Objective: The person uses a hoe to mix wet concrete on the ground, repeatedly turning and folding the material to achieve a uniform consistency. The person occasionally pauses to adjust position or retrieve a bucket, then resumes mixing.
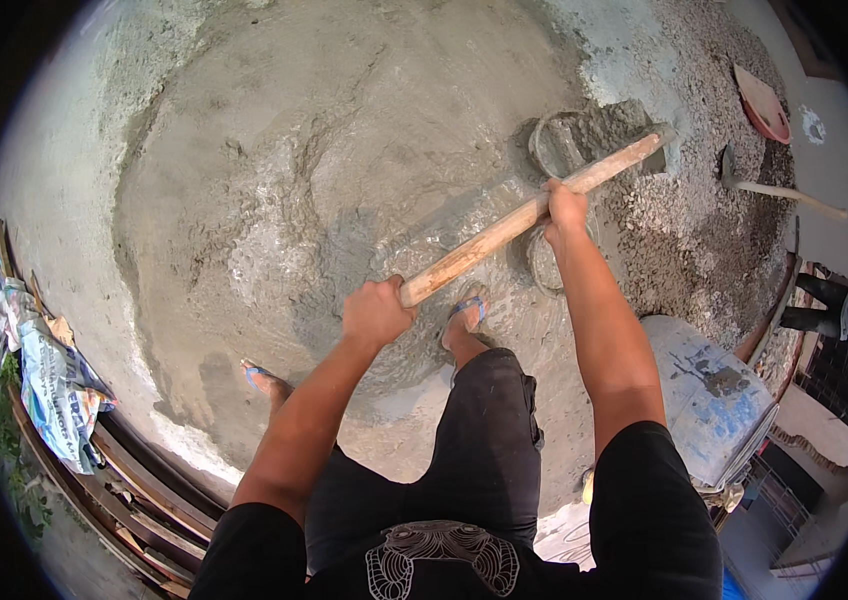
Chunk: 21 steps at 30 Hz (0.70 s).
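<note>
Hoe [534, 210] w/ worn pale wood handle, cement-caked blade, both hands clamped: left [376, 312], right [564, 208].

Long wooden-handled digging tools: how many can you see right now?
2. One long wooden-handled hoe is gripped by the left hand and right hand over the wet grey concrete mix. Another wooden-handled tool lies on the gravel pile. More may be hidden.

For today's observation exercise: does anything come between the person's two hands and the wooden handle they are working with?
Nothing visible does. The left hand is closed around the near end of the wooden handle and the right hand grips it further up; the far end, with its blade, lies in the wet concrete.
</note>
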Tool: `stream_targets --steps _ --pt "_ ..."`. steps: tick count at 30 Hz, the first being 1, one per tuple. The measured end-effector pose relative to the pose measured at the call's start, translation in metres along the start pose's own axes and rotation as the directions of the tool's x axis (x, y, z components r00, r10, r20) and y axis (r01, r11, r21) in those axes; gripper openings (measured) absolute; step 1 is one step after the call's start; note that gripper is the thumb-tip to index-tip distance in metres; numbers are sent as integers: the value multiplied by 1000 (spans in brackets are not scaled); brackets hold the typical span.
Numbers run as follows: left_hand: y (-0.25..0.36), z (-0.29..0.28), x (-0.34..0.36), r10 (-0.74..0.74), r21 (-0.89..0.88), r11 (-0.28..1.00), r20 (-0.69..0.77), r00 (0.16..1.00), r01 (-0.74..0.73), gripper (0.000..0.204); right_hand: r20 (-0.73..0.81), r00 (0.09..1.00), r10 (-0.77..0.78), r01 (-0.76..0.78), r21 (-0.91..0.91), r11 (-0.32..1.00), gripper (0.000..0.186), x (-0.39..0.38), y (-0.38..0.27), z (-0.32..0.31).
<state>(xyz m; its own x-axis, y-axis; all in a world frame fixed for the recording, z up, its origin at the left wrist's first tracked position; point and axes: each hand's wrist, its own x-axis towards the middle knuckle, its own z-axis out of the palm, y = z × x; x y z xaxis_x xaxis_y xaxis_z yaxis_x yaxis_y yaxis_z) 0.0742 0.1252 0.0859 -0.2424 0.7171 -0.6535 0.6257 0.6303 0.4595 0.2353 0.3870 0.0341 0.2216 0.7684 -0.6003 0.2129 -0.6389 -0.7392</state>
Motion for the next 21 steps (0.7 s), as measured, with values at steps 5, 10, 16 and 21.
stream_targets --steps 5,10,16,21 --pt "-42 114 57 -36 -122 992 -139 990 19 38 50 998 -32 33 -13 999 26 28 34 -4" --pt "-69 45 -38 296 -248 928 34 955 -279 37 243 953 -180 124 230 965 22 -91 -1 -47" --pt "-151 -73 -261 286 -425 874 64 956 -233 38 528 845 -86 -51 239 970 40 -333 -20 -77" --pt "-238 -104 -310 257 -464 856 -3 966 -229 30 240 959 -150 196 -182 964 34 -524 61 -226"
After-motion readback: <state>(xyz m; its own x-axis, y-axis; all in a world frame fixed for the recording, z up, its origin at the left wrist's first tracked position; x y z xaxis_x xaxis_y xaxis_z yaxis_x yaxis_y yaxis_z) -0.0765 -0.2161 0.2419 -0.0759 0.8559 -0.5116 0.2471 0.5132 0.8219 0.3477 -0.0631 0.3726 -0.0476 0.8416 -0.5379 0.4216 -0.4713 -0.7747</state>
